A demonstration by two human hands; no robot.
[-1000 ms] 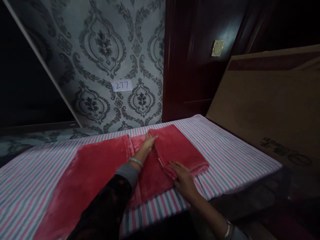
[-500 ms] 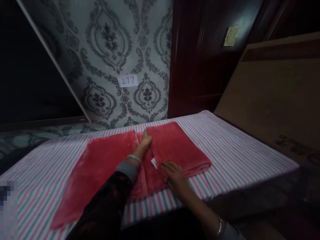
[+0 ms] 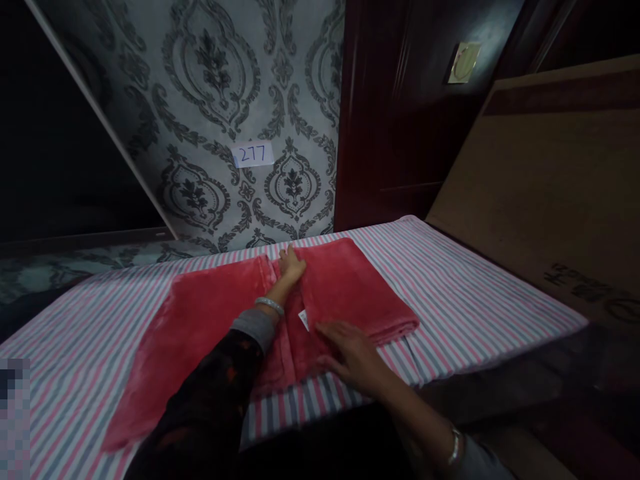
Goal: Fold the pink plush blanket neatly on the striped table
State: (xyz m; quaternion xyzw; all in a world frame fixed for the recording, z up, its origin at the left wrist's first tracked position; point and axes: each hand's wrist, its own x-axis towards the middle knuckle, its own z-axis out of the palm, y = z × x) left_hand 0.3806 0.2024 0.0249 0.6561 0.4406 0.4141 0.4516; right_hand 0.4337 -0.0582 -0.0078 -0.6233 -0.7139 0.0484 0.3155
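Note:
A red plush blanket (image 3: 210, 320) lies partly folded, with a folded panel on its right side (image 3: 360, 287) and a gap of lower cloth running down the middle. My left hand (image 3: 291, 265) reaches to the far end of that gap and rests by the panel's inner edge, fingers apart. Close to the near corner of the same panel, my right hand (image 3: 355, 353) is open, fingertips at the edge and thumb held away from them. A small white label (image 3: 304, 320) shows between the hands on the inner edge.
Striped cloth (image 3: 470, 293) covers the surface beneath. Patterned wallpaper (image 3: 220, 100) with a paper marked 277 (image 3: 253, 154) rises behind. A large cardboard box (image 3: 560, 173) stands at the right, a dark screen (image 3: 65, 147) at the left.
My left hand has loosened from the panel's far edge, its fingers spreading. My right hand has lifted from lying flat on the panel, its thumb now apart. The view has shifted slightly.

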